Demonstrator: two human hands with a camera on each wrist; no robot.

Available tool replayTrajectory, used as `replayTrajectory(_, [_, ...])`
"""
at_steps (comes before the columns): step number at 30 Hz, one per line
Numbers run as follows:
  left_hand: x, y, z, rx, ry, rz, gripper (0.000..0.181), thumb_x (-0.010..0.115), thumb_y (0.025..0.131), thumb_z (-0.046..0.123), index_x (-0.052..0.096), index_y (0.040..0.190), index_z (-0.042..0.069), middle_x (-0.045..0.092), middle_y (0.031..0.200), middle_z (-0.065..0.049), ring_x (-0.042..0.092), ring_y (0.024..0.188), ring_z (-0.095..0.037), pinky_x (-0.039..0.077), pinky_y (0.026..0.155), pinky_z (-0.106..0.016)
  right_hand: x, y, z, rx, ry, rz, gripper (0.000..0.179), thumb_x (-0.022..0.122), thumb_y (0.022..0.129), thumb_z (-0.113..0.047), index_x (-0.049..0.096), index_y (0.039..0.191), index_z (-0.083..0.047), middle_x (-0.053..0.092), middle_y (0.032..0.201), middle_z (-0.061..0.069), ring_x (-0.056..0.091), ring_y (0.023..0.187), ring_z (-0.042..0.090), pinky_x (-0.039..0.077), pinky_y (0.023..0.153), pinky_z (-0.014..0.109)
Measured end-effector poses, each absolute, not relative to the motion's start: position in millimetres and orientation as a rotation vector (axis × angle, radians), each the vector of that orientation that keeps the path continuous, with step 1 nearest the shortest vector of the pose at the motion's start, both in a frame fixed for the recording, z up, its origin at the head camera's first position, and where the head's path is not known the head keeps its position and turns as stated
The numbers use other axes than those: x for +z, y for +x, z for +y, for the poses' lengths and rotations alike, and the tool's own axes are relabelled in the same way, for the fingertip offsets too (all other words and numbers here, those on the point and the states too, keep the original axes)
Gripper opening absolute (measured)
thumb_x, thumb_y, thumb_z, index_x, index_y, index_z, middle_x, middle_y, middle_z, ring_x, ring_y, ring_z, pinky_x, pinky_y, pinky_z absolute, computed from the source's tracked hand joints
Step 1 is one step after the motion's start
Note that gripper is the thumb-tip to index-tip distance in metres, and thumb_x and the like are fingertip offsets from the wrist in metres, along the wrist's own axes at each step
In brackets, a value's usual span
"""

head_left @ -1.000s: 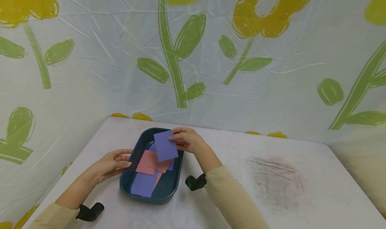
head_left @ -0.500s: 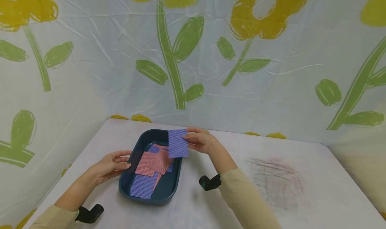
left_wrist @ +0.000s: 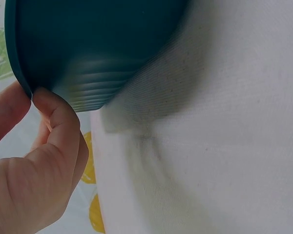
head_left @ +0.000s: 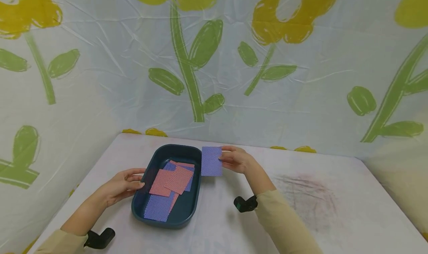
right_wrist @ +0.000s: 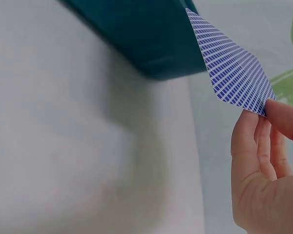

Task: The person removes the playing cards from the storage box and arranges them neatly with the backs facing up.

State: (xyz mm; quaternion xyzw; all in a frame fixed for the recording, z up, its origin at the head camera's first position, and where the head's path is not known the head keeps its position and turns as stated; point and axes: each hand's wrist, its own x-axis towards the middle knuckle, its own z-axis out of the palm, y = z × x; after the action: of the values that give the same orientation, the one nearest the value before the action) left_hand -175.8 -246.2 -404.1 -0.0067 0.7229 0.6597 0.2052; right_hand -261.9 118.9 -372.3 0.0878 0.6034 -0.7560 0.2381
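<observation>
A dark teal plastic tub (head_left: pixel 187 215) stands on the table, with several red-backed and blue-backed playing cards lying overlapped inside. My left hand (head_left: pixel 122 187) pinches the tub's left rim between thumb and fingers, as the left wrist view confirms. Just beyond the right rim, above the table, my right hand (head_left: pixel 237 160) holds a blue-backed playing card (head_left: pixel 211 161) by its right edge. In the right wrist view this card (right_wrist: pixel 234 68) is pinched between thumb and fingers and bends slightly. Red-backed cards (head_left: pixel 178 179) lie uppermost in the tub; a blue-backed card (head_left: pixel 157 207) shows at the near end.
The white cloth-covered table (head_left: pixel 227 224) bears a dark smudged patch (head_left: pixel 307 202) on the right. A flower-printed curtain (head_left: pixel 133 105) hangs behind and at the sides. Black wrist mounts (head_left: pixel 245 204) jut from both sleeves.
My right hand has carried the blue-backed card from above the tub out to the right, past its rim. More of the cards inside now show. My left hand stays at the left rim.
</observation>
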Motion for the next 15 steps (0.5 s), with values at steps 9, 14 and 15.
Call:
replayTrajectory(9, [-404.0,-172.9,-245.4,1.775,-0.001,2.107,0.064,0.063,0.086,0.004,0.028,0.139,-0.008,0.051,0.112,-0.016,0.056,0.092,-0.019,0.049,0.081,-0.031,-391.9,-265.4,134.6,-2.097,0.302,1.623,0.058,0.045,0.086,0.017,0.029,0.141,0.003,0.052,0.109,0.014,0.059,0.084,0.017,0.052,0.072,0.027])
replayTrajectory(14, [-403.4,-174.5,-245.6,1.769,0.014,2.112,0.063,0.062,0.087,0.004,0.029,0.139,-0.008,0.05,0.112,-0.017,0.056,0.092,-0.02,0.049,0.08,-0.031,-401.0,-267.7,138.9,-2.121,0.34,1.62,0.058,0.044,0.085,0.018,0.029,0.14,0.004,0.054,0.098,0.011,0.058,0.079,0.015,0.051,0.069,0.026])
replayTrajectory(15, [-403.3,-174.7,-245.6,1.769,0.016,2.112,0.063,0.062,0.087,0.004,0.029,0.139,-0.008,0.05,0.113,-0.017,0.055,0.092,-0.02,0.049,0.08,-0.03,-402.7,-268.6,139.6,-2.125,0.353,1.621,0.059,0.045,0.085,0.019,0.03,0.14,0.004,0.054,0.096,0.01,0.058,0.078,0.015,0.051,0.069,0.026])
